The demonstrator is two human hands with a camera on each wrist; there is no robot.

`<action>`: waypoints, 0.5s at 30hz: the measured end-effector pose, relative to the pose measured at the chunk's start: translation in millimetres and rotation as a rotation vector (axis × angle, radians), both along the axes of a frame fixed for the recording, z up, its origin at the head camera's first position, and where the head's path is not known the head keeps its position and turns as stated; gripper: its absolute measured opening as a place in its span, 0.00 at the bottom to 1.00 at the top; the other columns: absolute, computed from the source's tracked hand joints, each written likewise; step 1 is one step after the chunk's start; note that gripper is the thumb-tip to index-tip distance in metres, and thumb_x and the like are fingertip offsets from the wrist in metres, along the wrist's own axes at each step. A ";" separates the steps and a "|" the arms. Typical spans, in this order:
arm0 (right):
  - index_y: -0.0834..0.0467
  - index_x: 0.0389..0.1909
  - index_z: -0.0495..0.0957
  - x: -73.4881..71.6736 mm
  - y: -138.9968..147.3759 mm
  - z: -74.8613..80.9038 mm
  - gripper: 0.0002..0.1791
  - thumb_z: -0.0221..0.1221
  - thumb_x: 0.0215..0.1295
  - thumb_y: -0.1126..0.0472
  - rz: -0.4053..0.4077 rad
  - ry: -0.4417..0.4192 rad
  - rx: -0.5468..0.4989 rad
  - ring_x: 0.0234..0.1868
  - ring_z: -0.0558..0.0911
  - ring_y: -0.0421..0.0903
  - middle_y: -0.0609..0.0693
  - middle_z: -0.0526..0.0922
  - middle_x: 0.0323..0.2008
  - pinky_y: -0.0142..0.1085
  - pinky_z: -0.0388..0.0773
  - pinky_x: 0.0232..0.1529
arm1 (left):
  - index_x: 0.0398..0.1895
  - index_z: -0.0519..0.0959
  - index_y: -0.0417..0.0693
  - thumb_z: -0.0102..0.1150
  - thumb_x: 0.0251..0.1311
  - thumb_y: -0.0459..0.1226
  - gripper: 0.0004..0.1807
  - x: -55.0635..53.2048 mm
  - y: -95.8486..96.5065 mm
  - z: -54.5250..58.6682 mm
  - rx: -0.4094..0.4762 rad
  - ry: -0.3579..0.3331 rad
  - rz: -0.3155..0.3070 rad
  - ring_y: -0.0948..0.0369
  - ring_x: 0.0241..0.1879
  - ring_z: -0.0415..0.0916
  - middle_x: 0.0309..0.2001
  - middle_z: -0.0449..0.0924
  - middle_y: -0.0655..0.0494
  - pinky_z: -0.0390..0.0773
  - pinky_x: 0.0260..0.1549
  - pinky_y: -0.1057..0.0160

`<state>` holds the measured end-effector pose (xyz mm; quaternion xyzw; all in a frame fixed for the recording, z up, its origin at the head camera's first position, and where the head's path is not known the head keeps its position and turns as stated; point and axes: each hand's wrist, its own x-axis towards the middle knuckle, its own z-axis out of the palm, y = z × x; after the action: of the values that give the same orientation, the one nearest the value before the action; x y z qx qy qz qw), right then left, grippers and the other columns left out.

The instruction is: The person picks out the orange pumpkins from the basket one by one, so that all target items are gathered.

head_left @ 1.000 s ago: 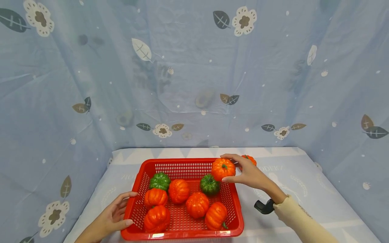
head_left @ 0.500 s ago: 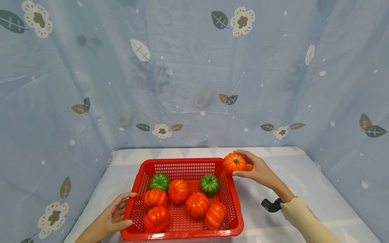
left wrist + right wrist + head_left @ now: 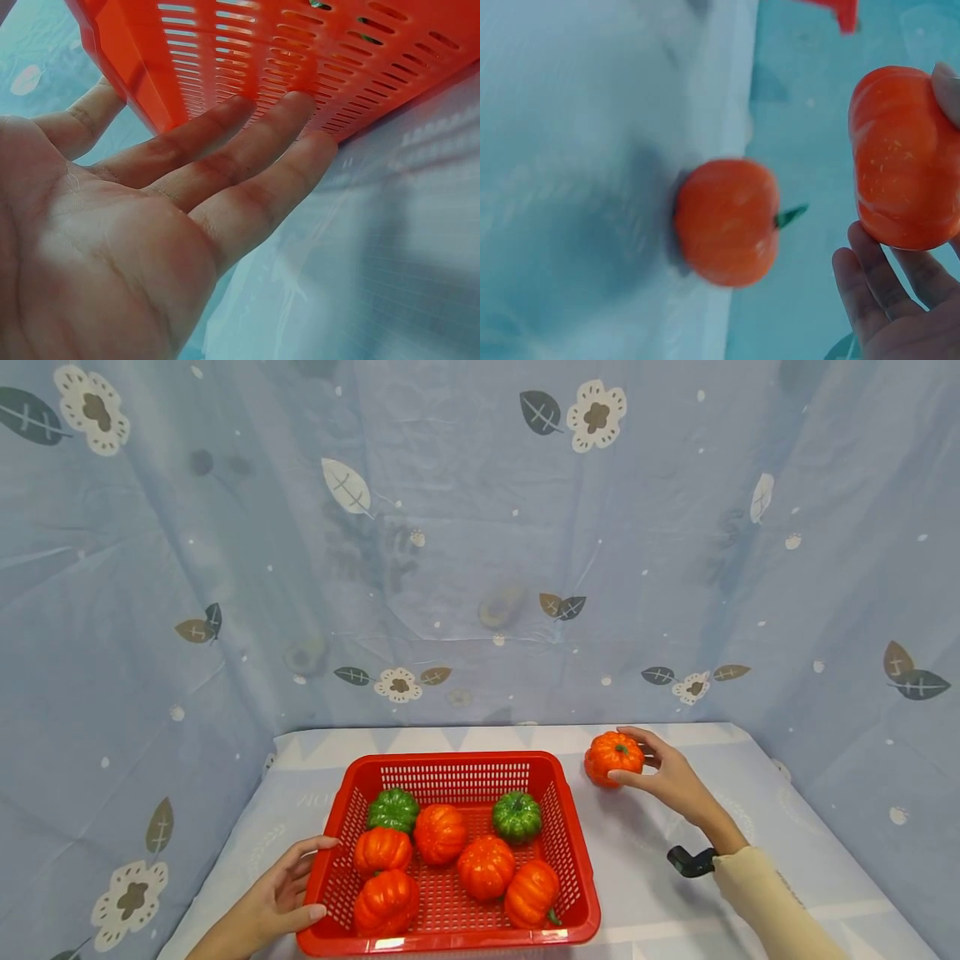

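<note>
My right hand (image 3: pixel 667 777) grips a glossy orange toy pumpkin (image 3: pixel 613 755) between thumb and fingers, right of the red basket. A second orange pumpkin (image 3: pixel 726 222) with a green stem sits on the table, mostly hidden behind the held one in the head view. The red plastic basket (image 3: pixel 450 941) holds several orange pumpkins (image 3: pixel 487 867) and two green ones, one at the back left (image 3: pixel 393 810), the other at the right (image 3: pixel 517 817). My left hand (image 3: pixel 273 893) rests at the basket's left side, its fingers extended along the slotted outer wall (image 3: pixel 135 67).
A pale patterned cloth (image 3: pixel 645 893) covers the table. Blue curtains (image 3: pixel 465 543) with flowers and leaves close off the back and both sides. A black curved piece (image 3: pixel 691 862) sits at the right wrist by the cream sleeve.
My right hand has carried the orange pumpkin rightward from over the basket's back right corner to beyond its rim, above the table. My left hand and the basket have stayed in place.
</note>
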<state>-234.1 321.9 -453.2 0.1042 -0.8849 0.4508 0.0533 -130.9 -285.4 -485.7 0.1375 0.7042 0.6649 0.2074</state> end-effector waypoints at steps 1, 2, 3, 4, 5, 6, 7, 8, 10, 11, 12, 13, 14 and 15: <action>0.50 0.75 0.65 -0.7 3.5 -2.2 0.44 0.73 0.61 0.45 -0.007 -0.006 -0.001 0.62 0.76 0.60 0.55 0.70 0.70 0.56 0.77 0.60 | 0.77 0.51 0.43 0.57 0.71 0.28 0.37 0.2 0.3 0.3 -0.006 0.000 0.004 0.55 0.62 0.76 0.73 0.53 0.24 0.82 0.54 0.50; 0.50 0.76 0.65 -1.1 6.9 -3.9 0.44 0.72 0.62 0.45 -0.016 -0.012 0.000 0.62 0.76 0.60 0.56 0.70 0.70 0.55 0.77 0.60 | 0.77 0.51 0.42 0.58 0.70 0.28 0.38 0.7 0.5 0.4 -0.011 -0.001 0.011 0.53 0.63 0.75 0.73 0.53 0.24 0.82 0.53 0.50; 0.50 0.76 0.65 -1.0 10.3 -4.9 0.44 0.72 0.62 0.45 -0.022 -0.018 -0.006 0.62 0.76 0.61 0.56 0.70 0.70 0.55 0.78 0.60 | 0.77 0.51 0.43 0.58 0.70 0.28 0.38 1.0 1.0 0.5 -0.018 0.001 0.017 0.51 0.64 0.74 0.73 0.53 0.24 0.82 0.53 0.49; 0.50 0.76 0.64 -0.9 13.5 -5.6 0.44 0.72 0.62 0.45 -0.029 -0.022 -0.011 0.63 0.75 0.61 0.57 0.70 0.70 0.51 0.79 0.59 | 0.77 0.51 0.43 0.58 0.70 0.28 0.38 1.1 1.4 0.7 -0.019 -0.001 0.021 0.48 0.64 0.73 0.73 0.52 0.24 0.82 0.53 0.49; 0.50 0.77 0.64 -1.0 16.8 -6.6 0.44 0.72 0.63 0.46 -0.035 -0.024 -0.017 0.63 0.75 0.61 0.57 0.69 0.70 0.46 0.79 0.58 | 0.77 0.52 0.43 0.59 0.70 0.29 0.38 1.2 1.9 0.7 -0.025 0.001 0.027 0.47 0.65 0.73 0.73 0.52 0.24 0.82 0.52 0.49; 0.50 0.77 0.63 -1.1 20.0 -7.3 0.44 0.72 0.63 0.46 -0.044 -0.026 -0.020 0.63 0.75 0.61 0.57 0.69 0.71 0.42 0.80 0.57 | 0.77 0.52 0.43 0.59 0.70 0.29 0.38 1.2 2.2 0.9 -0.029 0.003 0.031 0.47 0.65 0.72 0.73 0.52 0.24 0.83 0.52 0.49; 0.50 0.77 0.63 -1.2 23.0 -7.6 0.45 0.72 0.63 0.46 -0.053 -0.028 -0.023 0.63 0.75 0.61 0.57 0.69 0.71 0.37 0.79 0.56 | 0.77 0.52 0.43 0.59 0.70 0.29 0.38 1.3 2.6 1.0 -0.033 0.003 0.035 0.47 0.65 0.72 0.73 0.53 0.24 0.83 0.52 0.49; 0.50 0.77 0.63 -1.1 25.7 -7.7 0.45 0.71 0.63 0.46 -0.063 -0.030 -0.022 0.63 0.75 0.61 0.57 0.69 0.71 0.34 0.79 0.54 | 0.77 0.52 0.43 0.59 0.70 0.29 0.38 1.5 2.5 1.0 -0.029 0.000 0.034 0.47 0.65 0.72 0.73 0.53 0.24 0.83 0.52 0.48; 0.51 0.78 0.62 -1.6 31.0 -8.8 0.45 0.71 0.64 0.45 -0.087 -0.030 -0.018 0.63 0.74 0.62 0.58 0.68 0.71 0.34 0.79 0.54 | 0.77 0.52 0.43 0.59 0.70 0.29 0.38 1.1 2.4 1.2 -0.024 -0.001 0.030 0.50 0.64 0.74 0.73 0.52 0.25 0.82 0.52 0.49; 0.52 0.78 0.61 -2.0 33.7 -9.7 0.45 0.70 0.64 0.45 -0.099 -0.031 -0.017 0.64 0.74 0.62 0.59 0.68 0.71 0.37 0.80 0.55 | 0.77 0.52 0.44 0.59 0.70 0.28 0.38 1.2 2.4 1.3 -0.025 -0.002 0.031 0.51 0.63 0.74 0.73 0.53 0.25 0.82 0.52 0.49; 0.52 0.78 0.61 -2.2 35.9 -10.2 0.46 0.70 0.65 0.44 -0.111 -0.033 -0.016 0.64 0.73 0.63 0.60 0.68 0.71 0.42 0.80 0.57 | 0.77 0.52 0.43 0.59 0.70 0.29 0.37 1.3 2.3 1.3 -0.024 -0.003 0.030 0.52 0.63 0.74 0.73 0.53 0.24 0.82 0.53 0.49; 0.53 0.79 0.60 -2.5 38.2 -11.1 0.46 0.69 0.65 0.44 -0.121 -0.033 -0.014 0.64 0.73 0.63 0.60 0.67 0.71 0.45 0.79 0.58 | 0.77 0.52 0.43 0.59 0.70 0.29 0.37 1.4 2.2 1.4 -0.024 -0.004 0.030 0.52 0.63 0.74 0.73 0.53 0.25 0.82 0.53 0.49; 0.52 0.79 0.60 -2.9 40.4 -12.4 0.46 0.69 0.65 0.43 -0.135 -0.035 -0.015 0.64 0.73 0.63 0.61 0.67 0.71 0.47 0.79 0.58 | 0.77 0.52 0.44 0.59 0.70 0.29 0.37 1.4 2.1 1.5 -0.022 -0.006 0.029 0.53 0.63 0.74 0.73 0.53 0.25 0.82 0.53 0.50; 0.53 0.79 0.59 -3.4 42.8 -13.9 0.47 0.69 0.65 0.43 -0.144 -0.036 -0.016 0.64 0.73 0.63 0.61 0.67 0.71 0.48 0.79 0.58 | 0.77 0.52 0.44 0.59 0.70 0.29 0.37 1.4 1.9 1.5 -0.023 -0.004 0.029 0.53 0.63 0.75 0.73 0.53 0.25 0.82 0.53 0.50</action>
<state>-237.5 364.7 -467.1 0.0316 -0.8872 0.4549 0.0706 -129.5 -283.5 -484.2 0.1235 0.7134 0.6599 0.2008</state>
